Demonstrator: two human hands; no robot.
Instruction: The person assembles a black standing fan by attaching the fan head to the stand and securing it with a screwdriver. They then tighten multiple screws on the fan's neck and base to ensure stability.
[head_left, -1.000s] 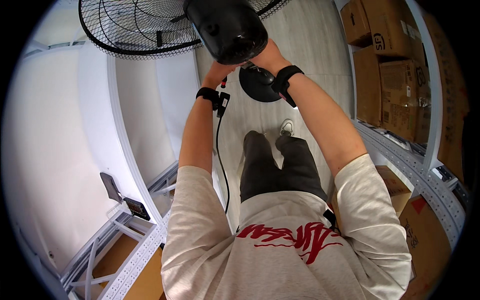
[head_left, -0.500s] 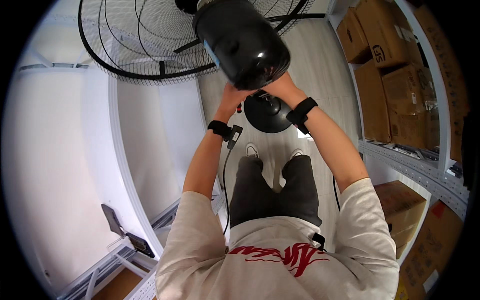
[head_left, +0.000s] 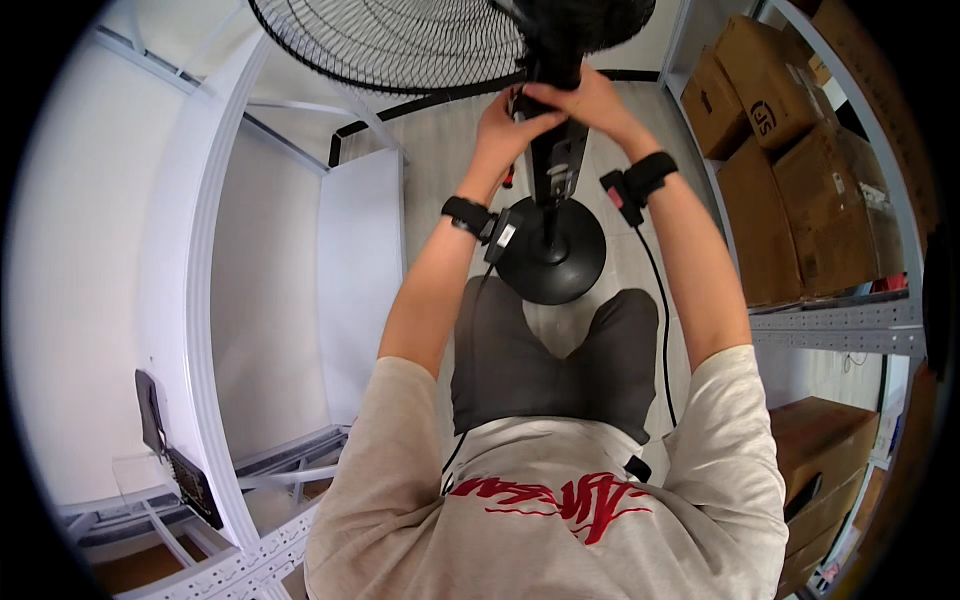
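Observation:
A black pedestal fan stands in front of me, its wire cage (head_left: 400, 45) at the top and its dark motor housing (head_left: 590, 22) running past the upper edge. Just below the housing, both my hands are wrapped round the upper part of the fan stand (head_left: 553, 165). My left hand (head_left: 505, 132) grips its left side, with a small red piece by the wrist. From the right, my right hand (head_left: 597, 108) closes on it, the two thumbs crossing the near face. The fingers behind the stand are hidden. The round black base (head_left: 550, 265) rests on the floor near my knees.
White shelving (head_left: 180, 300) runs along the left, with a dark bracket-like piece (head_left: 150, 410) on its edge. On the right, a grey metal rack (head_left: 840, 330) holds several cardboard boxes (head_left: 765, 85). A black cable (head_left: 660, 300) hangs from each wrist strap.
My body has lowered and my knees are bent, hiding my shoes. The fan head now sits higher in view, turned, and my hands show on the stand beneath it.

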